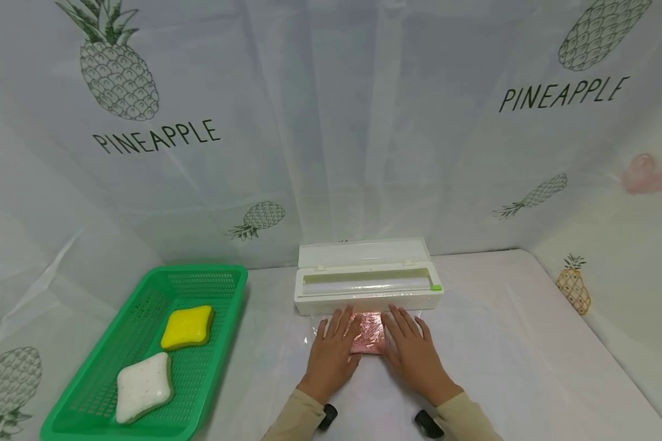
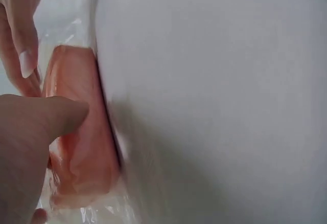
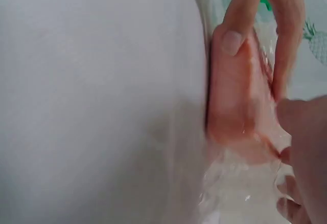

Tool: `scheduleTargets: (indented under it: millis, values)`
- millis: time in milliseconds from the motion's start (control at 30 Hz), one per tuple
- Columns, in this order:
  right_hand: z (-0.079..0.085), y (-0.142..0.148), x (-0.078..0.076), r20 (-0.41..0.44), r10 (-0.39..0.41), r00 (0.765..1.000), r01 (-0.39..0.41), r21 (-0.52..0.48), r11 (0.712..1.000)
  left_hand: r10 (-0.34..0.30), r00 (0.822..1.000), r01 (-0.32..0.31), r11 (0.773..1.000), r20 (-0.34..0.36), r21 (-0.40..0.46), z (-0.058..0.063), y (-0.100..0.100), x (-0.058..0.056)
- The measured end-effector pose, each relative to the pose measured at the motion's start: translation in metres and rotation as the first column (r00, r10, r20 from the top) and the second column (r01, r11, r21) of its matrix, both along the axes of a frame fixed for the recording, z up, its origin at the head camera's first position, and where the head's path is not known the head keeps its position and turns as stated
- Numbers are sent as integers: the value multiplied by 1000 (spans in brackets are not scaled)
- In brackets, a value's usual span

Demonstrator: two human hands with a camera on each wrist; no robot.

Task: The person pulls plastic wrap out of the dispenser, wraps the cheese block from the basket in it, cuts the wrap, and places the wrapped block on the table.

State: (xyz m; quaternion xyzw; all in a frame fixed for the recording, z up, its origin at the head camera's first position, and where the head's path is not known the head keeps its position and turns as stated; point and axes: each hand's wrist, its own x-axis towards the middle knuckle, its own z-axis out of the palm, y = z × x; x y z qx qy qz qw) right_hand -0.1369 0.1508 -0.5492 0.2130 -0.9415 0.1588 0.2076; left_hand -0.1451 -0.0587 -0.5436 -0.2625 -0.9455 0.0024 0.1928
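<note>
Both ends of the pink block [image 1: 368,334]: touching the left one with the left hand [image 1: 332,349], apparently touching the right one with the right hand [image 1: 410,352]. Finding neither hand clearly nearer. Lying between the two: rightward from the left hand, leftward from the right. Sitting on the white tablecloth [image 1: 518,343], just in front of the white box [image 1: 369,303] with its raised lid.

Judging the long axis from the wrist views: showing a long near face, running from hand to hand, roughly parallel to the box's length. From above, looking almost square.

Left hand: resting with fingers lying fairly straight toward the box, slightly spread, thumb touching the near face. Right hand: mirroring that posture, fingers extended, thumb partly hidden; not telling pressure from these views.

Appearing wrapped in clear film [image 2: 104,211], with loose film spreading past the ends.

Judging side-to-side alignment as the relation to watch: being centred between the palms and square to the box.
</note>
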Motion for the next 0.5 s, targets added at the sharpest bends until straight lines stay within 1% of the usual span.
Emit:
scheduleTargets:
  millis: [167,267,333,400,500]
  values:
    - [0,11,0,-14,-49,999,48,-46,998,-22,999,23,999,-27,31,6,9,2]
    - [1,16,0,-9,-67,998,66,-79,995,-46,998,49,996,-39,70,10,16,1]
    - [2,19,-1,-8,-96,995,95,-108,990,-65,997,69,993,-43,97,11,21,-2]
    - [3,23,-3,-14,-140,990,136,-149,979,-85,995,90,988,-47,122,14,26,-5]
    - [5,30,-8,-18,-225,974,214,-241,947,-108,992,115,983,-59,140,21,34,-11]
